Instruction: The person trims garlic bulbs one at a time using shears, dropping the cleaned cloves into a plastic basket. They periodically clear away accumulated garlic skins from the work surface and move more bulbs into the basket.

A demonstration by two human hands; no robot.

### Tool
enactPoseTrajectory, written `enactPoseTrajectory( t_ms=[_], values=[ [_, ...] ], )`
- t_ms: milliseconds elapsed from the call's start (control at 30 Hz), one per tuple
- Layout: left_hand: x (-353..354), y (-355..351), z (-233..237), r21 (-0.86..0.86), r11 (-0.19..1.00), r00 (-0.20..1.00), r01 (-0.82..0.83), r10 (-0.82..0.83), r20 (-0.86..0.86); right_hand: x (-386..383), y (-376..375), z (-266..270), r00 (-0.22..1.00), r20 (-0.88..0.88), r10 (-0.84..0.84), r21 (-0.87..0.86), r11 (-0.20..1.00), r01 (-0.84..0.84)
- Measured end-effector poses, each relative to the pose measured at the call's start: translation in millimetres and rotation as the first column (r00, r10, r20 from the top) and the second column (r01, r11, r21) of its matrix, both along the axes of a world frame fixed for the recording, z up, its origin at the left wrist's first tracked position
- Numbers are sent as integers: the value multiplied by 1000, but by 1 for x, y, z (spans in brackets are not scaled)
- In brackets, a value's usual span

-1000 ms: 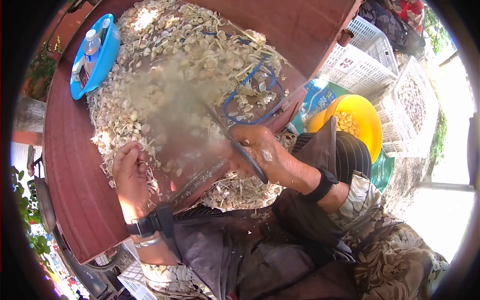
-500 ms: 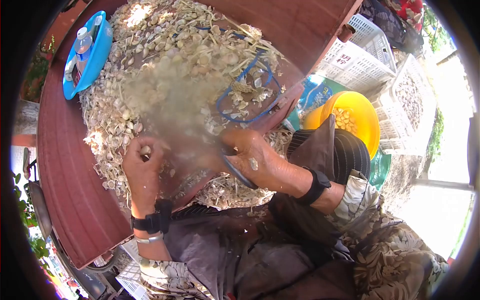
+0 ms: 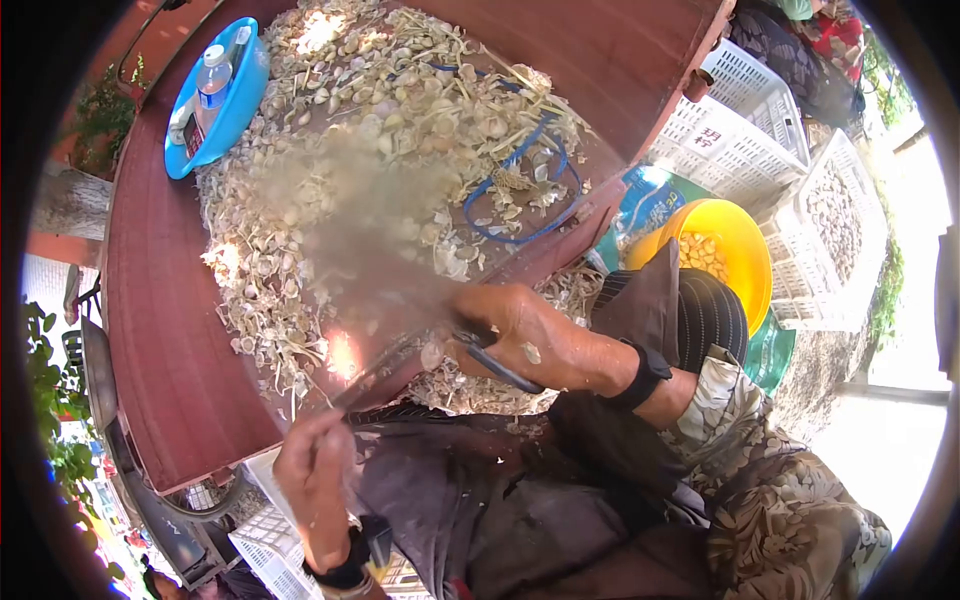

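Observation:
My right hand is wrapped round a pair of scissors with a dark curved handle; a hazy blur hides the blades. A pale flake of skin sticks to the back of this hand. My left hand is beside my lap at the table's near edge, fingers closed and slightly smeared; what they hold, if anything, cannot be made out. Beyond both hands lies a wide heap of garlic, with loose cloves, dry skins and stalks. More peelings lie between the table edge and my lap.
A blue basin holding a bottle stands at the far left of the red table. A blue strap lies by the heap. On the right are a yellow bucket with yellowish pieces and white crates.
My left hand has moved down and back from the heap's edge toward my lap, its fingers closing further. My right hand keeps hold of the scissors. The view has shifted slightly.

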State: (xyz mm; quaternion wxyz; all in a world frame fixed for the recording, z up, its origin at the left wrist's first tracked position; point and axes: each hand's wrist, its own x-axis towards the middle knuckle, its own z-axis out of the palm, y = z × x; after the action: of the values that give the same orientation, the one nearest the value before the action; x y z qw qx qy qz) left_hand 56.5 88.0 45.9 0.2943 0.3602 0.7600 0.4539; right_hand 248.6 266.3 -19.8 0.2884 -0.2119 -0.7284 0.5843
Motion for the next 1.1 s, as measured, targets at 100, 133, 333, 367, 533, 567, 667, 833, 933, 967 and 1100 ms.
enactPoseTrajectory(
  t_ms=[100,133,333,367,533,567,667,833,933,967,1100],
  values=[
    [-40,-64,6,-184,983,912,-10,-66,-406,10,2,5,998,54,14,65,998,-17],
    [-57,-97,2,-364,931,632,-29,-265,-728,10,1,4,998,58,10,82,997,-15],
    [20,-19,4,61,994,995,95,-94,-14,-10,-20,-2,987,55,149,-62,987,-146],
    [33,3,0,52,979,981,195,-194,-33,-10,-21,5,982,35,187,-127,975,-181],
    [32,39,-30,171,874,890,454,-453,-48,10,-12,8,924,-211,320,-591,711,-381],
    [38,40,-24,176,895,895,409,-431,114,11,-13,2,910,-235,341,-603,683,-412],
    [37,43,-21,184,904,825,387,-428,369,11,-16,-13,843,-386,376,-611,580,-538],
    [12,35,-24,8,930,658,368,-266,705,22,1,-2,854,-247,457,-588,630,-507],
    [-13,45,-26,-227,942,696,247,-10,718,26,7,1,923,147,356,42,930,-366],
    [-22,53,-25,-258,946,750,196,25,661,28,6,5,903,250,350,54,926,-374],
    [-143,101,21,191,945,517,-266,-28,856,15,-11,-20,937,180,301,112,940,-323]
  ],
)
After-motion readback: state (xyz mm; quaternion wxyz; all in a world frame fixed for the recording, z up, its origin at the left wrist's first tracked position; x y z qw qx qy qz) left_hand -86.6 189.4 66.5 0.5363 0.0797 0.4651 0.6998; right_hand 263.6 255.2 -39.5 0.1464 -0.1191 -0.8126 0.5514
